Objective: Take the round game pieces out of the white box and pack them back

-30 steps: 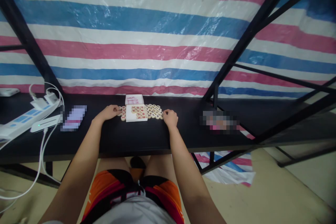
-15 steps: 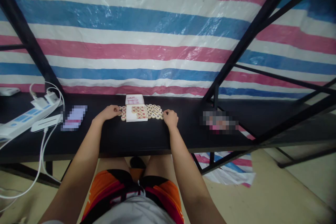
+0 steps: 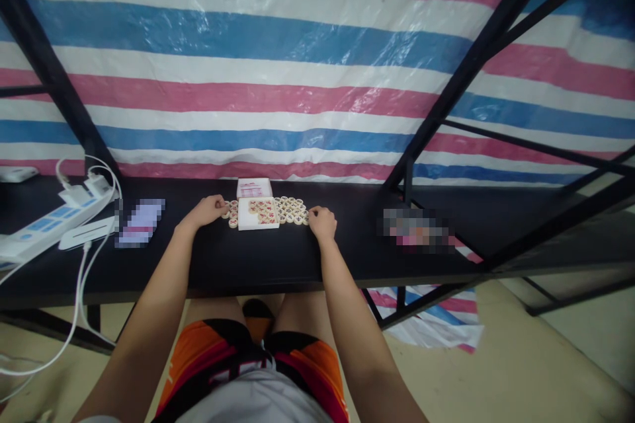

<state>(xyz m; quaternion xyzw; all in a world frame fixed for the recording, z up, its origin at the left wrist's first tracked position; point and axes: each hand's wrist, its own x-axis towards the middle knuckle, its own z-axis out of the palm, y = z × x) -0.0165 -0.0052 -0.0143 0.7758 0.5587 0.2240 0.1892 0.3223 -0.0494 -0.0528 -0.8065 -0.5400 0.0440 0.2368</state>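
Observation:
In the middle of the black table (image 3: 258, 261) lies a shallow white box (image 3: 248, 217) with several round, red-marked Chinese chess pieces (image 3: 268, 215) inside. Its lid (image 3: 254, 188), or a second box part, lies just behind it. Loose red-marked pieces (image 3: 233, 213) lie along the box's left side, and dark-marked pieces (image 3: 292, 210) are gathered on the right. My left hand (image 3: 212, 209), fingers curled, rests at the outer edge of the left group. At the right end of the dark-marked group sits my right hand (image 3: 323, 221), also closed. What either hand holds, if anything, is hidden.
On the left are a white power strip (image 3: 54, 228) with plugs and cables, a white flat device (image 3: 89, 232) and a blurred-out phone-like rectangle (image 3: 141, 221). A pixelated item (image 3: 415, 230) lies to the right. Black metal posts (image 3: 476, 66) and striped plastic sheeting (image 3: 258, 33) stand behind.
My left hand's fingers have shifted very slightly. Otherwise the hands, box and pieces look the same.

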